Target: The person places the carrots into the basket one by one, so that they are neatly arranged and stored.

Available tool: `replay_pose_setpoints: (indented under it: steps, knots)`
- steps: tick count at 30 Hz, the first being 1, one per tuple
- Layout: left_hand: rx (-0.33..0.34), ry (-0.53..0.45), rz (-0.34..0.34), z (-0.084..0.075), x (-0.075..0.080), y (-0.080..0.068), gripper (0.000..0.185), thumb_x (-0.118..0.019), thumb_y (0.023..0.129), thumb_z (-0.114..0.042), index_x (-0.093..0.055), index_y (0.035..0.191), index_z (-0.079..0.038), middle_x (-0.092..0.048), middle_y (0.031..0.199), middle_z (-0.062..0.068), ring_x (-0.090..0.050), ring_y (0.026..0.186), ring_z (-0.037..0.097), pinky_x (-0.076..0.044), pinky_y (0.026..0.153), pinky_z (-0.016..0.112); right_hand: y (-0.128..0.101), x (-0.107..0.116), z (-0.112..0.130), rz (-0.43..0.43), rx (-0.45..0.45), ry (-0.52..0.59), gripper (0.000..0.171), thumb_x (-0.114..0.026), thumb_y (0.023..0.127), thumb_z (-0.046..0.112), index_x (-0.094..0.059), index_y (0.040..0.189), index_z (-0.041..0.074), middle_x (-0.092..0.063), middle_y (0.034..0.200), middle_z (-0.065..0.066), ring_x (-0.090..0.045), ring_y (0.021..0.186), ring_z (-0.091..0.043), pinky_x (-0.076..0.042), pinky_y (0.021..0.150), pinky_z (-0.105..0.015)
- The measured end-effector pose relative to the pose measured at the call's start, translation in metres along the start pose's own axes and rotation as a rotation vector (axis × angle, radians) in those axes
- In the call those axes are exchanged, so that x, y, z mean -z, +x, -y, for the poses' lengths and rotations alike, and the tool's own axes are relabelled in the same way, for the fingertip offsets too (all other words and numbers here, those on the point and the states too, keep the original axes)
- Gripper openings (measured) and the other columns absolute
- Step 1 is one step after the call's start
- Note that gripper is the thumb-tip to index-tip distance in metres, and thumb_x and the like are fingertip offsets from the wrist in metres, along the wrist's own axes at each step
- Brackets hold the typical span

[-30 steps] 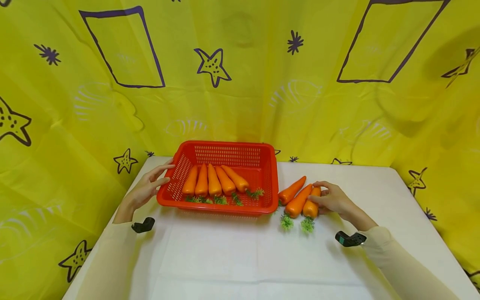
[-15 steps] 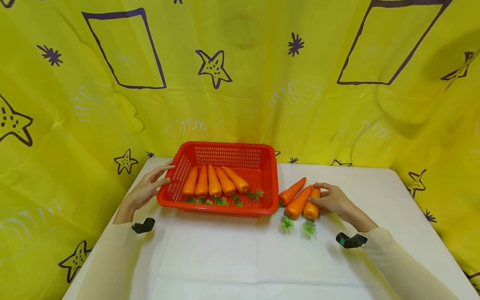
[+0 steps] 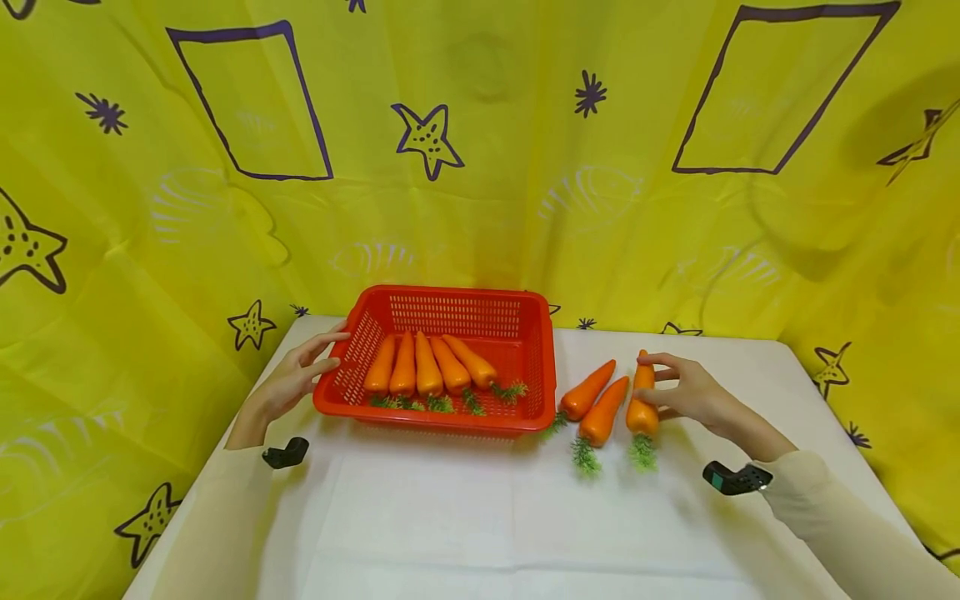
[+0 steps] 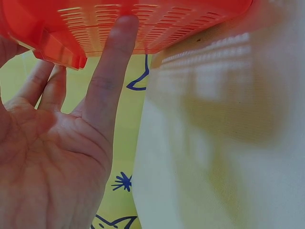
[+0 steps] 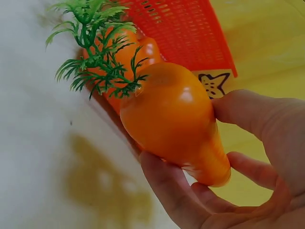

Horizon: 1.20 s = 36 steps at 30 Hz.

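right hand (image 3: pixel 693 393) pinches carrot (image 3: pixel 642 400), lifted off table (image 3: pixel 480 517), leaves down; left hand (image 3: pixel 296 377) flat, fingers straight, steadies basket (image 3: pixel 536 350) side against sliding.

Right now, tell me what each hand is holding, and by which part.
The right hand holds a carrot by its orange body, thumb and fingers round it, leafy end hanging free. The left hand holds nothing; its straight fingers touch the red basket at its left wall.

No readable txt, labels or nos. anywhere.
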<state>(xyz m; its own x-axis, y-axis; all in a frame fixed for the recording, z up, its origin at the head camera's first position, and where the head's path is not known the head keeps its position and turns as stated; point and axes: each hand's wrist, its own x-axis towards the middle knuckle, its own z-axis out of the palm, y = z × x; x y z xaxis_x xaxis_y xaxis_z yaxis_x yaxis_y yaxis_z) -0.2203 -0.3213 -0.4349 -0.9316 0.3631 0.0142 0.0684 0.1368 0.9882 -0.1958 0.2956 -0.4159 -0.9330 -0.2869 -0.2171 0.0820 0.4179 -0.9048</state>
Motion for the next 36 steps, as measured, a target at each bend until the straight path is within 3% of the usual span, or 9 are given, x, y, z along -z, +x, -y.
replay_pose_setpoints:
  steps: [11, 18, 29, 36]
  knots:
    - [-0.002, 0.011, 0.006, -0.001, 0.0, 0.0, 0.05, -0.052, 0.108, -0.01, -0.036, 0.155, -0.002, -0.005, 0.174, 0.003, -0.017, 0.152, 0.045, -0.057, 0.092, 0.035, -0.018, 0.023, 0.034, -0.021, 0.061, -0.134, 0.077, -0.075, 0.096, 0.016, -0.032, 0.157, -0.003, -0.035, 0.148, -0.041, -0.071, 0.099, -0.034, -0.062, 0.078, -0.04]
    - [0.002, 0.012, 0.002, -0.002, -0.001, -0.001, 0.051, -0.052, 0.108, -0.011, -0.036, 0.155, -0.002, -0.005, 0.174, 0.004, -0.026, 0.149, 0.041, -0.058, 0.091, 0.036, -0.026, 0.03, 0.05, -0.024, 0.098, -0.141, 0.076, -0.073, 0.097, 0.018, -0.031, 0.158, 0.002, -0.034, 0.149, -0.037, -0.07, 0.103, -0.033, -0.062, 0.079, -0.04]
    - [-0.011, 0.011, 0.011, -0.001, 0.0, -0.001, 0.05, -0.052, 0.108, -0.01, -0.036, 0.155, -0.002, -0.005, 0.174, 0.004, -0.017, 0.151, 0.047, -0.058, 0.091, 0.036, -0.027, 0.023, 0.067, -0.007, 0.135, -0.145, 0.073, -0.074, 0.097, 0.015, -0.034, 0.156, 0.0, -0.036, 0.148, -0.037, -0.071, 0.102, -0.032, -0.062, 0.077, -0.036]
    - [-0.019, 0.004, 0.008, -0.001, -0.001, -0.001, 0.05, -0.052, 0.108, -0.009, -0.036, 0.154, 0.0, -0.006, 0.173, 0.005, -0.022, 0.149, 0.047, -0.059, 0.089, 0.038, -0.016, 0.013, 0.087, 0.02, 0.136, -0.156, 0.073, -0.076, 0.095, 0.016, -0.037, 0.156, 0.004, -0.04, 0.148, -0.034, -0.069, 0.106, -0.037, -0.062, 0.079, -0.039]
